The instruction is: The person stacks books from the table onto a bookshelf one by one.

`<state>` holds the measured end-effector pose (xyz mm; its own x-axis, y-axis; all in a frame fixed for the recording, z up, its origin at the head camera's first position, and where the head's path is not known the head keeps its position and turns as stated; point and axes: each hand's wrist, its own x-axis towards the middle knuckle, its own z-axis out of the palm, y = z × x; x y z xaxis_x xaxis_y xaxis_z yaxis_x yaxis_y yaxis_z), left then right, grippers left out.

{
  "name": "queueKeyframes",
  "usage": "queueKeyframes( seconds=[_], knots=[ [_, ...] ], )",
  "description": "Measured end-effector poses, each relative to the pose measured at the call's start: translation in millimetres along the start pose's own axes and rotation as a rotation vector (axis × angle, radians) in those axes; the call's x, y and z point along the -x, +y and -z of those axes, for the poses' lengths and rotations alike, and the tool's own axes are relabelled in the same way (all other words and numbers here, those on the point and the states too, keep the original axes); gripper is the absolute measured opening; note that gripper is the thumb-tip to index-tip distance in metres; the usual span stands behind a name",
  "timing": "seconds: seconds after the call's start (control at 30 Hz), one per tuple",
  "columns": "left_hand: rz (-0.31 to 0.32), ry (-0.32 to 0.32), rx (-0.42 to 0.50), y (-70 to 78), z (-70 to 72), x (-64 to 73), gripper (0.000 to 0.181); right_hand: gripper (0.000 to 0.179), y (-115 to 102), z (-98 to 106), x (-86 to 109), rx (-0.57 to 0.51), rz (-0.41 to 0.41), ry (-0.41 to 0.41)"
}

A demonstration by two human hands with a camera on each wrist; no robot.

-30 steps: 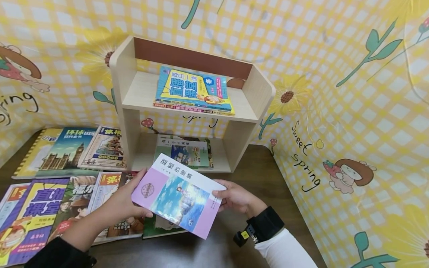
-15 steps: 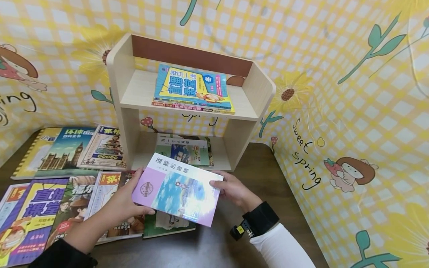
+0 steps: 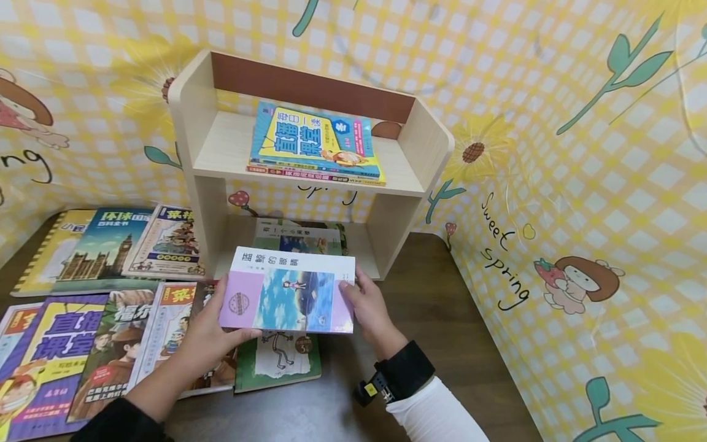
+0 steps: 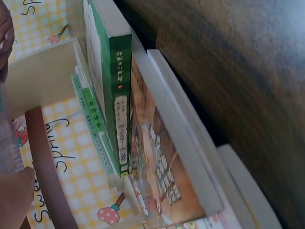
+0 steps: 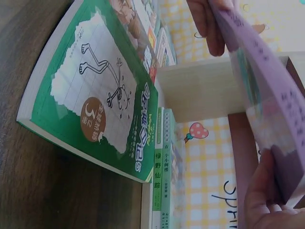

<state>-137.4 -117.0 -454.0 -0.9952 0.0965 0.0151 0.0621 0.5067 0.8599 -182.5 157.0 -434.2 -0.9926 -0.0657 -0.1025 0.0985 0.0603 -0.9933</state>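
Note:
A paperback with a purple and white cover point(image 3: 295, 301) and a blue sea picture is held face up in front of the lower shelf. My left hand point(image 3: 207, 328) grips its left end, thumb along the near edge. At the other end, my right hand point(image 3: 372, 307) pinches it with the thumb on the cover. The right wrist view shows the book's purple spine point(image 5: 267, 62) between both hands. Beneath it on the table lies a green book point(image 3: 284, 362) with a line drawing. Behind, books point(image 3: 326, 236) lie on the lower shelf, partly hidden by the paperback.
A wooden two-tier bookshelf point(image 3: 381, 233) stands against the checkered cloth point(image 3: 563, 184). Its upper shelf bears a stack of blue and yellow books point(image 3: 315, 141). Several more books, including one with a clock tower point(image 3: 102, 248), cover the left of the dark table point(image 3: 453, 344).
The paperback has turned from slanted to nearly level, its right end rising away from me. My right hand has moved left and slightly up with it. More of the green book shows.

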Motion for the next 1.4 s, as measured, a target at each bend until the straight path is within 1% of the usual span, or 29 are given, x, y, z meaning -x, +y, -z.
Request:
queueKeyframes(
  seconds=[0.1,0.17,0.23,0.33,0.4,0.5,0.6,0.73,0.83,0.97,1.1,1.23,1.33,1.4],
  knots=[
    [0.006,0.024,0.014,-1.0,-3.1,-3.0,0.123,0.060,-1,-2,2.0,0.011,0.013,-0.010],
    [0.011,0.036,0.022,-0.9,-4.9,-5.1,0.122,0.061,-1,-3,3.4,0.025,0.020,-0.031],
    [0.021,0.045,0.039,-0.6,-6.0,-7.0,0.122,0.063,-2,-3,4.7,0.044,0.044,-0.062],
    [0.042,0.059,0.067,-1.0,-7.0,-9.9,0.124,0.071,0,-5,6.2,0.108,0.111,-0.120],
    [0.053,0.068,0.085,-1.6,-7.6,-12.2,0.124,0.079,4,-7,5.7,0.142,0.179,-0.152],
    [0.053,0.086,0.079,-3.6,-6.5,-16.6,0.122,0.091,10,-11,2.0,0.194,0.253,-0.178],
    [0.051,0.089,0.055,-6.0,-4.9,-21.3,0.121,0.097,16,-15,-3.3,0.211,0.275,-0.182],
    [0.050,0.070,0.038,-12.8,-4.8,-29.9,0.119,0.098,24,-18,-11.7,0.219,0.249,-0.163],
    [0.037,0.033,0.063,-20.5,-7.0,-38.5,0.119,0.098,31,-18,-17.7,0.208,0.237,-0.157],
    [-0.008,-0.009,0.113,-30.3,-12.0,-54.6,0.114,0.099,43,-15,-27.8,0.184,0.228,-0.165],
    [-0.035,-0.033,0.116,-36.9,-17.8,-70.2,0.109,0.097,55,-11,-37.8,0.187,0.211,-0.162],
    [-0.026,-0.064,0.114,-41.4,-22.0,-80.2,0.107,0.093,64,-11,-45.0,0.154,0.153,-0.157],
    [-0.033,-0.086,0.110,-45.3,-23.8,-86.2,0.105,0.091,71,-11,-49.7,0.128,0.093,-0.140],
    [-0.043,-0.098,0.113,-47.9,-24.5,-90.3,0.104,0.090,75,-12,-52.1,0.121,0.078,-0.124]
  ],
)
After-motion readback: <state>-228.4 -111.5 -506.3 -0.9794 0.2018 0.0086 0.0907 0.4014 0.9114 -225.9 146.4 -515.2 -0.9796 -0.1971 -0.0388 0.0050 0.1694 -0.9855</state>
